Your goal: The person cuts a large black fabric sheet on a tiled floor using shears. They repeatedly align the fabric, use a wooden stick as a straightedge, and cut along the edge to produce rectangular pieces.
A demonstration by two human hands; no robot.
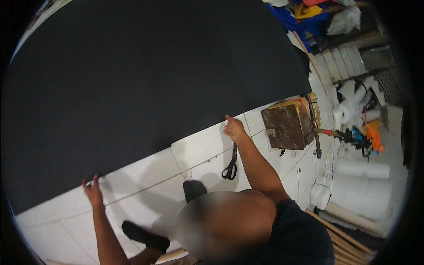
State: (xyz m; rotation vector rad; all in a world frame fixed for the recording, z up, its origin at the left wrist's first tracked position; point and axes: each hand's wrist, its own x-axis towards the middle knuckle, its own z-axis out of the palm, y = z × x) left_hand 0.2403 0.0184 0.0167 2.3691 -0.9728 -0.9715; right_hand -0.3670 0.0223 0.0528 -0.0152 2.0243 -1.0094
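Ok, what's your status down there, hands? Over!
Left hand and right hand at near edge of black sheet. Sheet spread out wide. Close by: scissors below right hand, brown block farther right.

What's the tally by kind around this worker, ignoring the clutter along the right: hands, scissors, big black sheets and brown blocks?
Hands: 2 (left hand, right hand)
Black-handled scissors: 1 pair
Big black sheet: 1
Brown block: 1
Total: 5, the pair of scissors counted as one.
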